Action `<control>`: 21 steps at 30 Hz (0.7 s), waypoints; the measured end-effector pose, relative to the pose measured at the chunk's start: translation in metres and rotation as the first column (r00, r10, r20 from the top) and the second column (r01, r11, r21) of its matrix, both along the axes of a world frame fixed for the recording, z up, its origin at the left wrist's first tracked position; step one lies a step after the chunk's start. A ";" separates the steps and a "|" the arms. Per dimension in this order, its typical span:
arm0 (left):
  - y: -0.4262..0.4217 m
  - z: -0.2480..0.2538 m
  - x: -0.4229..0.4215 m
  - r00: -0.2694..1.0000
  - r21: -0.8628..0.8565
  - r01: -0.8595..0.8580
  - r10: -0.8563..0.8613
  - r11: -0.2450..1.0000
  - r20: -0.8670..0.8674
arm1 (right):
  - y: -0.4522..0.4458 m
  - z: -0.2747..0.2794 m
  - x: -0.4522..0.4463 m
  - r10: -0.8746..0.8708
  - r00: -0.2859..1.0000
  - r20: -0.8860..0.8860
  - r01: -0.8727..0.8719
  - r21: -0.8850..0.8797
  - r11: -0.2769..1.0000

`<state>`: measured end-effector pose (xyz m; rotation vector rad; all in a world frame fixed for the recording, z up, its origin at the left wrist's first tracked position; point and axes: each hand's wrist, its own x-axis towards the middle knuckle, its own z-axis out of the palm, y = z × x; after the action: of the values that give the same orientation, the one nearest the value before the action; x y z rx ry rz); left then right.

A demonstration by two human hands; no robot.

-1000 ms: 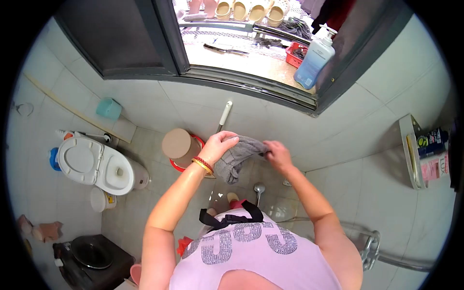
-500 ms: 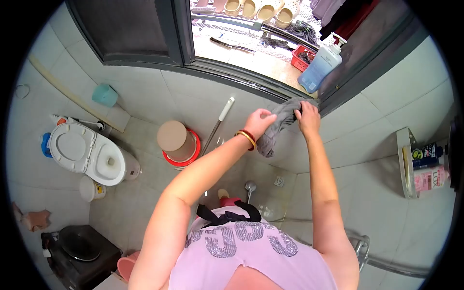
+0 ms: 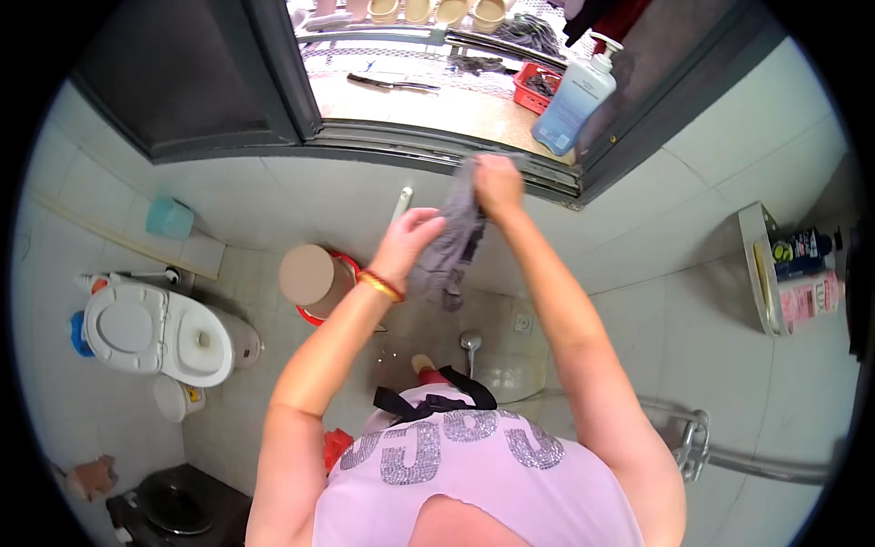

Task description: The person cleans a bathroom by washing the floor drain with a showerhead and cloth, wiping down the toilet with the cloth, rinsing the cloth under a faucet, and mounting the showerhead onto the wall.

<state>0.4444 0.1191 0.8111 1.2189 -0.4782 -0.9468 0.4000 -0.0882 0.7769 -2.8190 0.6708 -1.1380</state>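
A grey cloth [image 3: 453, 239] hangs bunched below the window track, its lower end dangling free over the floor. My right hand [image 3: 498, 187] is closed on its upper end, pressed at the dark window frame's sill [image 3: 383, 146]. Beside the cloth's left edge, my left hand [image 3: 408, 244], with a red and a gold bracelet at the wrist, has its fingers curled against the fabric. Right of my right hand, a blue pump bottle [image 3: 576, 102] stands on the sill.
Outside the window lie a red basket [image 3: 536, 87], a black-handled brush [image 3: 392, 84] and several clogs [image 3: 451, 11]. Below are a lidded bucket [image 3: 317, 281], a toilet [image 3: 196, 337] and a shower head [image 3: 470, 341]. A corner shelf [image 3: 764, 269] holds bottles at right.
Both hands and the cloth have moved left along the window track. The right hand has closed into a fist on the cloth. The view has shifted slightly.
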 end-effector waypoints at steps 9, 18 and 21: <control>0.100 0.023 0.077 0.918 -0.008 -0.354 0.346 0.935 -0.192 | 0.100 0.005 0.153 0.149 0.984 -0.095 -0.136 0.129 0.982; 0.095 -0.019 0.078 0.829 0.056 -0.557 0.558 0.829 -0.016 | 0.137 0.007 0.214 0.273 0.962 -0.019 -0.258 0.266 0.929; 0.080 -0.004 0.061 0.805 0.088 -0.583 0.559 0.808 0.199 | 0.109 0.004 0.216 0.433 0.745 0.508 -0.636 0.738 0.227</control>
<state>0.5053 0.1993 0.8073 1.4687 -0.1413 -0.3617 0.6164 0.0212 0.7811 -1.6843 0.1013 -0.5876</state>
